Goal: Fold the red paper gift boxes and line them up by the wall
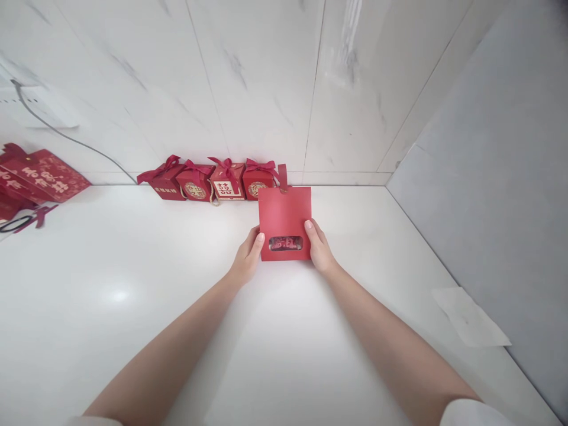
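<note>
Between my two hands is a red paper gift box (285,213), flat-faced, with a red ribbon loop (283,176) at its top. Through a rounded window (286,243) low on its face, dark red contents show, too small to name. My left hand (249,255) grips the left side, thumb on the front edge. On the right side, my right hand (319,245) holds it with the thumb pressed on the face. The fingers behind the box are hidden.
Several small red boxes with bows (227,180) stand against the tiled wall (248,77). At far left lie larger red gift boxes (48,174) and black-handled scissors (16,225). A cable (80,142) hangs down the wall. A pale paper piece (471,316) lies at right, beside a grey panel (497,195).
</note>
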Demonstrator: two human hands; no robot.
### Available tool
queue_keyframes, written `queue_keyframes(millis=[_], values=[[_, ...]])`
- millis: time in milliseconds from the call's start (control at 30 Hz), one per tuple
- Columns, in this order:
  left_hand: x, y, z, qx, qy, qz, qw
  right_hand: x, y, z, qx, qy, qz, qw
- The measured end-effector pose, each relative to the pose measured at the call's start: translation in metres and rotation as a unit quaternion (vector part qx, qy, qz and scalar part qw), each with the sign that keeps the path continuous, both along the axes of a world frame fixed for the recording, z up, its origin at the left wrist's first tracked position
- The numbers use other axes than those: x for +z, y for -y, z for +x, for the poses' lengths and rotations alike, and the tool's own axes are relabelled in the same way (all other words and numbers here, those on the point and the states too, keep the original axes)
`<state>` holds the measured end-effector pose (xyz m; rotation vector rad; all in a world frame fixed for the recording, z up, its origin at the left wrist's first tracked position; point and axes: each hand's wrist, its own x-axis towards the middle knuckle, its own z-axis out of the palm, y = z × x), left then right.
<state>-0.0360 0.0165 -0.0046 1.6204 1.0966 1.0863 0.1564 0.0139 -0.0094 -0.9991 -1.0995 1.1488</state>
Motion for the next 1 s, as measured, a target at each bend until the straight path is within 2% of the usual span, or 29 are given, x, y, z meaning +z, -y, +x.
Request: queue_keyframes(millis=[733, 1000], values=[[0.0012, 0.0004, 0.0004, -0.001, -0.011, 0.005, 1.000, 0.0003, 0.0009, 0.0000, 0.001, -0.008, 0.000, 1.000], [-0.0032, -0.0007, 0.0007, 0.001, -0.003, 0.018, 1.000, -0.0022, -0.0001, 0.0007, -0.006, 0.000, -0.003, 1.000]])
